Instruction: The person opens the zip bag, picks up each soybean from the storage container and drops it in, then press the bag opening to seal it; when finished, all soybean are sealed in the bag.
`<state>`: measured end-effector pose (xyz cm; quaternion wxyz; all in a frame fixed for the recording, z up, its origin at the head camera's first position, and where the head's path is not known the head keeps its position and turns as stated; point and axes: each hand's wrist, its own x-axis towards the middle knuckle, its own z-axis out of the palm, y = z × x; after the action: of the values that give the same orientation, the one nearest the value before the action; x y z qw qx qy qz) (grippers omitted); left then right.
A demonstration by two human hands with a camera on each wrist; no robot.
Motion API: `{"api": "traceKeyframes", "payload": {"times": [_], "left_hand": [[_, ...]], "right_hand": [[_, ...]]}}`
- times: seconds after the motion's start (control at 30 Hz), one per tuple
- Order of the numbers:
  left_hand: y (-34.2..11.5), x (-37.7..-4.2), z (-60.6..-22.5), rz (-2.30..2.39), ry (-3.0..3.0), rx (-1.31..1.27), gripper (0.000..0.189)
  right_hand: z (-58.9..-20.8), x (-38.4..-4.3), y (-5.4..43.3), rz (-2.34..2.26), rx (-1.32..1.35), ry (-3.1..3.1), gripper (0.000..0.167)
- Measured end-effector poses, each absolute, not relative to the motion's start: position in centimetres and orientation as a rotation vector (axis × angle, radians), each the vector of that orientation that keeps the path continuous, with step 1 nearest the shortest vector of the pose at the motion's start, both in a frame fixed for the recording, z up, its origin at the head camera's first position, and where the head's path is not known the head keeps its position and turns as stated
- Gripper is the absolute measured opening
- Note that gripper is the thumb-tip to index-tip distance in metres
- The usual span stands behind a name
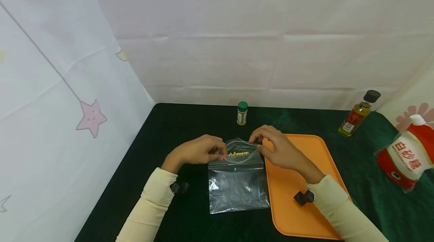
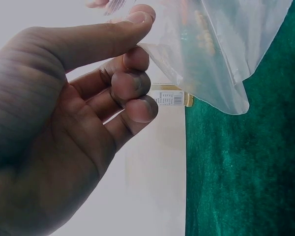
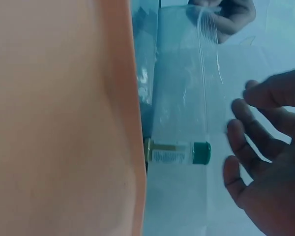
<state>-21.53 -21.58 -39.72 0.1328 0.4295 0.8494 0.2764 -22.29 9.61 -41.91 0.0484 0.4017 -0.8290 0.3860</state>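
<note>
A clear zip bag [image 1: 237, 189] lies on the dark green cloth, its mouth raised and parted. A row of small yellow pieces [image 1: 238, 153] shows at the mouth; in the left wrist view they appear blurred through the plastic. My left hand [image 1: 203, 150] pinches the left side of the mouth between thumb and index finger. At the right side of the mouth is my right hand [image 1: 279, 149]; in the right wrist view its fingers [image 3: 243, 142] are loosely bent, apart from the bag, with nothing between them. Behind the bag stands a small green-capped jar [image 1: 242, 114].
An orange tray [image 1: 301, 212] lies right of the bag, under my right forearm. Farther right are an oil bottle [image 1: 356, 117] with a black cap and a red-and-white spouted pouch [image 1: 405, 159]. A pale curtain [image 1: 217, 65] hangs behind the table.
</note>
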Motion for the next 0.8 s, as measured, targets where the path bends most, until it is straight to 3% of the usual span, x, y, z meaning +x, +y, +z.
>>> {"api": "traceKeyframes", "payload": {"times": [0.1, 0.2, 0.8], "left_hand": [[-21.61, -21.5, -39.67, 0.796, 2.466, 1.241, 0.008], [-21.6, -21.47, -39.61, 0.797, 2.462, 1.238, 0.008], [-21.8, -21.83, -39.75, 0.785, 2.463, 1.24, 0.008]], "right_hand": [[-41.95, -22.6, 10.14, 1.041, 1.281, -2.592, 0.033], [-41.91, -22.59, 10.36, 0.949, 1.271, -2.672, 0.037], [-42.66, -23.2, 10.29, 0.836, 1.149, -2.738, 0.023]]}}
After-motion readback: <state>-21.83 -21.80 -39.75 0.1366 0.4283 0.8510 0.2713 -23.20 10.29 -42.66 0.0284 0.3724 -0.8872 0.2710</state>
